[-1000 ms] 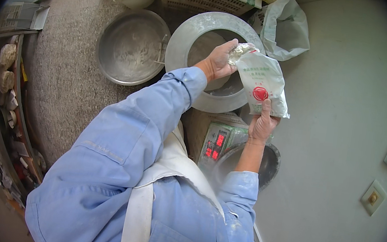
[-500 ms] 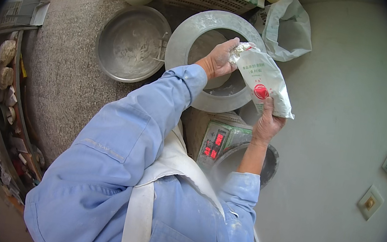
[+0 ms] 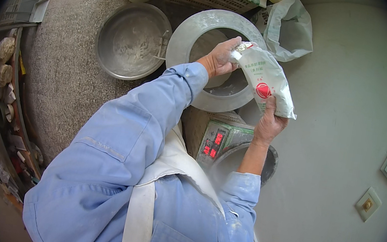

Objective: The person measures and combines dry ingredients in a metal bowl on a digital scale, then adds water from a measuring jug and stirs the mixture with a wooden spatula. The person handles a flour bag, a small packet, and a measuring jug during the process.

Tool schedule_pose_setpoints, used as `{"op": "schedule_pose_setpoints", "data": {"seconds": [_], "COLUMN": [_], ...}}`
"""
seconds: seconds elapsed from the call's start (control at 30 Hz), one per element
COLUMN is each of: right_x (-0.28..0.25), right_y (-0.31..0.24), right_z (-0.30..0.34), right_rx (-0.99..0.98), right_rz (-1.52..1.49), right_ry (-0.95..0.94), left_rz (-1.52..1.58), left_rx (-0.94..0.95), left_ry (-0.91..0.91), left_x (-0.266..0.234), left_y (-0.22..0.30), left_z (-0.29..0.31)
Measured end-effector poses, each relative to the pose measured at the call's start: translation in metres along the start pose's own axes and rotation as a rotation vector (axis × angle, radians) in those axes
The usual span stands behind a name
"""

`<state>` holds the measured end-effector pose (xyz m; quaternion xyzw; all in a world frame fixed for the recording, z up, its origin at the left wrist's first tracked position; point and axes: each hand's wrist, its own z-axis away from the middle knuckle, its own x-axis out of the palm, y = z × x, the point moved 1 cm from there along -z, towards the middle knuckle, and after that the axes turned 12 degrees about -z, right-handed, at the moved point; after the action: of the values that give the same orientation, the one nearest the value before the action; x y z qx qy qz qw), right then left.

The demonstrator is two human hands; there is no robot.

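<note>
White packet (image 3: 270,75) over grey ring's right rim (image 3: 241,97) (left hand (image 3: 222,58) above opening (image 3: 230,87))

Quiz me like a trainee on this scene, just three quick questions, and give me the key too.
1. Which hand's thumb rests beside the round emblem on the white packet?
2. True or false: the metal basin stands left of the wide-rimmed vessel.
3. The scale's display is lit in: (a) blue, (b) red, (c) white.

Key: 1. The right hand. 2. True. 3. (b).
</note>
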<state>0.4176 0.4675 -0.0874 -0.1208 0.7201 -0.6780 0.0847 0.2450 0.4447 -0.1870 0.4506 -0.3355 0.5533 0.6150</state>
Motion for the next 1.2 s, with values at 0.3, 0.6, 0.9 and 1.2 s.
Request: {"op": "schedule_pose_setpoints", "data": {"seconds": [0.3, 0.6, 0.9, 1.2], "right_x": [0.001, 0.005, 0.006, 0.008], "right_y": [-0.002, -0.009, -0.012, -0.014], "right_z": [0.002, 0.001, 0.003, 0.003], "right_rx": [-0.021, -0.027, 0.025, 0.029], "right_rz": [-0.001, 0.040, 0.034, 0.054], "right_ry": [-0.002, -0.027, -0.033, -0.060], "left_rz": [0.025, 0.123, 0.135, 0.145], "left_rx": [-0.005, -0.028, -0.014, -0.018], "left_ry": [-0.013, -0.039, -0.082, -0.111], "left_x": [-0.002, -0.007, -0.014, -0.005], "left_y": [-0.002, 0.000, -0.005, -0.001], "left_z": [0.002, 0.003, -0.002, 0.004]}}
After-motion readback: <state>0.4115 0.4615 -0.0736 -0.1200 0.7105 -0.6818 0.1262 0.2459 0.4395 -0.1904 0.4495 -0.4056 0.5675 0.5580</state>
